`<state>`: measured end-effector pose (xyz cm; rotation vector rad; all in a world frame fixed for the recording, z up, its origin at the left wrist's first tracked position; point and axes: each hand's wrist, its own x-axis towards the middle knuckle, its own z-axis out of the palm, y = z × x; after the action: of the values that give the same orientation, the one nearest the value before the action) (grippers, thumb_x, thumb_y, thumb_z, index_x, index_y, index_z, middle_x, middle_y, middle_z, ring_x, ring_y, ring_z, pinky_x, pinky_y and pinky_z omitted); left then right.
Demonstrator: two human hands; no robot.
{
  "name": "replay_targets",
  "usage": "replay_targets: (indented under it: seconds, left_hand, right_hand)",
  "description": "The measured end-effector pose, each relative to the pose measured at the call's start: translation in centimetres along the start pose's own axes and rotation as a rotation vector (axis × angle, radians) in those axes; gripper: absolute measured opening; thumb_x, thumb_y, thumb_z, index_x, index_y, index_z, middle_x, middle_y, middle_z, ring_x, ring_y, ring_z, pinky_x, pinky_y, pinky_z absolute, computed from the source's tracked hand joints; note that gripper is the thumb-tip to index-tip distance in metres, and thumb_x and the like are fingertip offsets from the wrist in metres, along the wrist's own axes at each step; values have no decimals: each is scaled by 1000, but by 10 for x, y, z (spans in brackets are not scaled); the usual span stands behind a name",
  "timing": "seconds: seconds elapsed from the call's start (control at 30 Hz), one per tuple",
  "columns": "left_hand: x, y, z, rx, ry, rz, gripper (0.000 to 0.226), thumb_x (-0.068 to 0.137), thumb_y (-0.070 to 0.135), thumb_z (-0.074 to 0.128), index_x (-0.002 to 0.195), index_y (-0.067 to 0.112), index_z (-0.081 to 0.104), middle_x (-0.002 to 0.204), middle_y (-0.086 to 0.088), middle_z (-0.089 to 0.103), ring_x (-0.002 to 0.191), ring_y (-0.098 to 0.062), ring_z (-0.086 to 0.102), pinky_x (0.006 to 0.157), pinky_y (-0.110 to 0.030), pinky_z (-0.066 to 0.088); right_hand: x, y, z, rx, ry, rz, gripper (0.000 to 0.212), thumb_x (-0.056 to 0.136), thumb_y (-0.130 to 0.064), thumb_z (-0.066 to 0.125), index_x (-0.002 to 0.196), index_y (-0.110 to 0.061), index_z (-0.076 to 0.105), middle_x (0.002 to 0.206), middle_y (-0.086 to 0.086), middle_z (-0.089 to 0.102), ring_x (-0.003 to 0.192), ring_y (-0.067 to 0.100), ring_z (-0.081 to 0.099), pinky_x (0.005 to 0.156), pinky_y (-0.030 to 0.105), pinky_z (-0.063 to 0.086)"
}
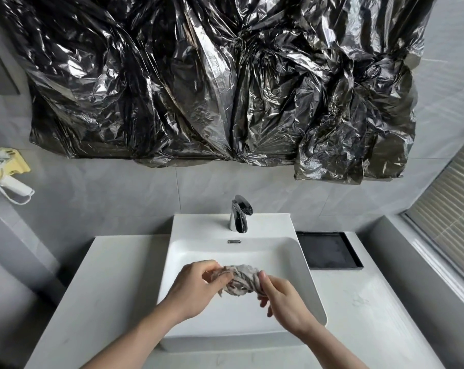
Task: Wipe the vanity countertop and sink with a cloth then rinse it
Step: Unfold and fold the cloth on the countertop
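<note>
The left hand & right hand each pinch one end of the twisted cloth. It hangs over the sink, prob. so wrung water falls into the basin; faucet shows no water.

the cloth is pale grey with darker mottled streaks. the sink is plain glossy white and the counter white with faint grey marbling. the faucet is chrome and black. a black tray sits far right. shiny black plastic sheeting hangs over the grey tiled wall, and a yellow item shows far left.
</note>
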<state>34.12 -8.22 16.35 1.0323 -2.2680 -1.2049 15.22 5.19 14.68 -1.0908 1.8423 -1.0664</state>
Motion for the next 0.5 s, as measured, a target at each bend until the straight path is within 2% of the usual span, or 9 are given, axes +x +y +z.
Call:
replay_targets:
  seconds: [0.03, 0.1, 0.2, 0.27, 0.33, 0.4, 0.47, 0.5]
  left_hand:
    - [-3, 0, 1, -9, -17, 3, 27, 93, 45, 65, 81, 21, 68, 76, 8, 71, 70, -10, 67, 74, -35, 54]
    - [-7, -1, 2, -54, -6, -1, 10, 97, 31, 63, 95, 29, 73, 91, 16, 71, 78, -10, 68, 77, -31, 55]
    - [-10, -2, 2, -88, 81, 30, 29, 94, 13, 63, 106, 37, 72, 110, 25, 66, 92, -9, 65, 77, -22, 54]
    - [-12, 1, 0, -91, 130, 46, 31, 91, 10, 66, 104, 37, 72, 111, 22, 66, 90, -11, 64, 73, -20, 53]
    - [-13, 2, -3, -92, 152, 63, 29, 90, 9, 68, 101, 36, 71, 110, 19, 68, 85, -14, 63, 70, -22, 53]
    - [-16, 5, -6, -73, 160, 95, 30, 90, 5, 66, 94, 34, 71, 106, 15, 68, 80, -17, 61, 67, -24, 52]
    - [-18, 5, -7, -58, 170, 117, 33, 90, 0, 63, 88, 32, 69, 103, 11, 66, 77, -19, 59, 65, -24, 49]
    - [-20, 5, -7, -57, 168, 112, 34, 89, -2, 61, 87, 31, 68, 103, 10, 66, 74, -18, 57, 64, -23, 48]
  right_hand:
    - [-1, -2, -1, 0, 18, 9, 48, 109, -42, 43, 69, -18, 53, 64, -13, 49, 62, 9, 51, 57, 34, 48]
    - [-5, -8, 0, -8, 34, -17, 48, 111, -35, 42, 70, -13, 52, 64, -16, 42, 64, 9, 43, 63, 31, 45]
    - [-8, -9, -3, 49, 95, -63, 46, 111, -27, 41, 74, -3, 51, 69, -7, 46, 67, 10, 40, 67, 30, 35]
    - [-9, -7, -4, 65, 125, -91, 46, 112, -27, 41, 70, -7, 49, 66, -3, 50, 67, 12, 43, 68, 31, 36]
    - [-11, -6, -5, 0, 160, -100, 44, 110, -30, 43, 70, -16, 51, 67, -7, 53, 67, 9, 47, 70, 32, 38]
    - [-16, -8, -7, 21, 202, -119, 41, 110, -26, 47, 71, -26, 61, 70, -14, 62, 69, 2, 57, 71, 23, 44]
    - [-24, -13, -9, 111, 224, -140, 30, 108, -16, 50, 94, -24, 76, 90, -13, 78, 86, 3, 72, 80, 17, 51]
    - [-27, -15, -10, 125, 237, -154, 27, 107, -12, 52, 106, -22, 77, 99, -10, 80, 96, 5, 74, 85, 17, 53]
